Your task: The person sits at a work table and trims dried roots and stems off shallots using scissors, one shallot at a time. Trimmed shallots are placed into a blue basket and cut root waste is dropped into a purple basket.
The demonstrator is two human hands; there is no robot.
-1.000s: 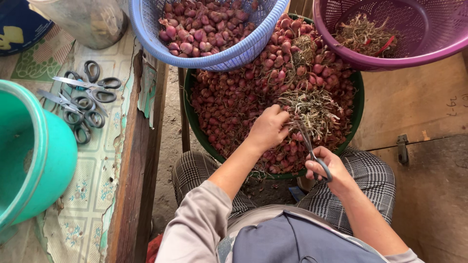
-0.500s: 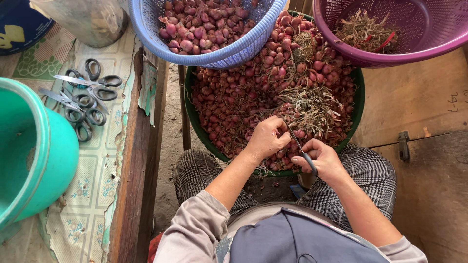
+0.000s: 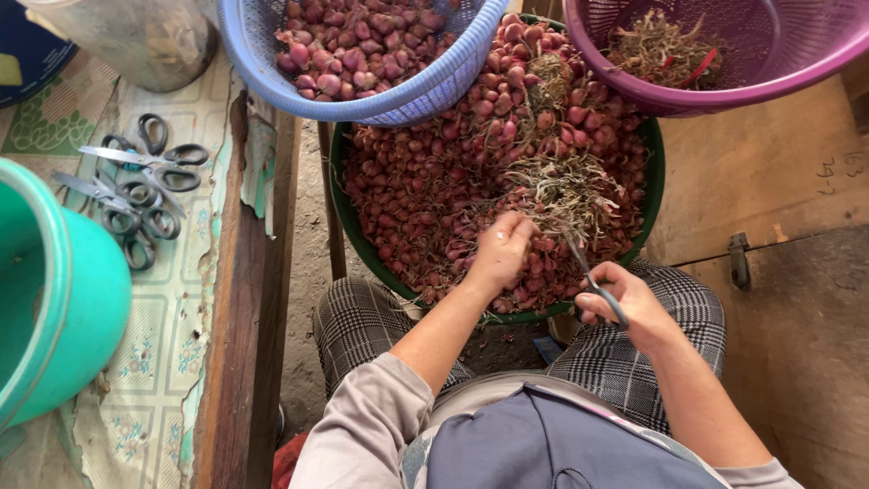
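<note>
A green basin (image 3: 654,190) full of small red shallots (image 3: 425,195) rests on my lap, with a clump of dry roots and stems (image 3: 566,186) on top. My left hand (image 3: 501,251) reaches into the shallots with its fingers closed around one near the clump. My right hand (image 3: 627,303) grips a pair of dark-handled scissors (image 3: 588,270), blades pointing up toward the left hand. A blue basket (image 3: 407,91) of trimmed shallots sits above the basin. The purple basket (image 3: 724,86) at the upper right holds cut roots and scraps.
On the left, a wooden table with a patterned cloth (image 3: 154,353) carries several spare scissors (image 3: 136,195), a teal bucket (image 3: 50,299) and a clear container (image 3: 145,41). A wooden board with a metal latch (image 3: 740,258) lies at the right.
My left hand dipped lower into the shallots and closed on one. The right hand with the scissors shifted slightly, blades now angled toward the left hand.
</note>
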